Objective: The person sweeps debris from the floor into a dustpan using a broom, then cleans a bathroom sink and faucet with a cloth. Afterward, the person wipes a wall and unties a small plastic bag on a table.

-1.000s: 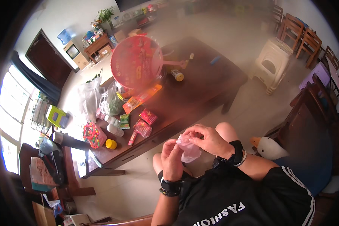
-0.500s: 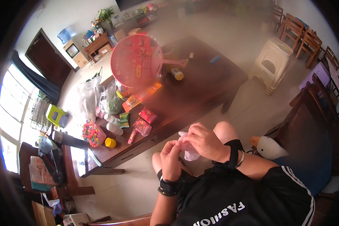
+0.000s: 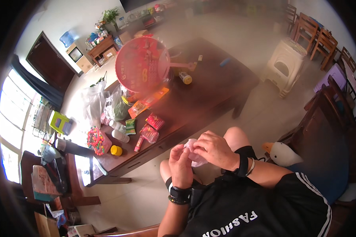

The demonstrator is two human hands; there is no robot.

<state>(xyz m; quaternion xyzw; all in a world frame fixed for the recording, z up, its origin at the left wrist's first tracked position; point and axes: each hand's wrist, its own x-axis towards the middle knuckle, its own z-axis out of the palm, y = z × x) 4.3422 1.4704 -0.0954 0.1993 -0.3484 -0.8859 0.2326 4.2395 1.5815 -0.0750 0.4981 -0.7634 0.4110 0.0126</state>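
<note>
Above my lap, both hands pinch a crumpled, thin, pale-pink plastic bag (image 3: 196, 158). Its gathered top edge sits between the fingertips, and the rest hangs below my right fingers. My left hand (image 3: 180, 164) is closed on the bag's left side, thumb against forefinger. From the right, my right hand (image 3: 217, 149) grips the same edge, its fingers bent over it. What lies inside the bag, if anything, I cannot make out. Both wrists wear black bands.
A dark wooden table (image 3: 209, 94) stands ahead. It carries a red round fan (image 3: 142, 65), plastic bags (image 3: 94, 104), white bottles (image 3: 120, 136), red packets (image 3: 149, 133), a yellow-lidded jar (image 3: 116, 150) and a beaded pink container (image 3: 99, 141). To the right are a cream stool (image 3: 286, 65) and a white goose plush (image 3: 283, 154).
My hands have shifted slightly left. The bag's gathered top now stands up more between the fingers, and its hanging part is bunched higher. Things on the table have stayed put.
</note>
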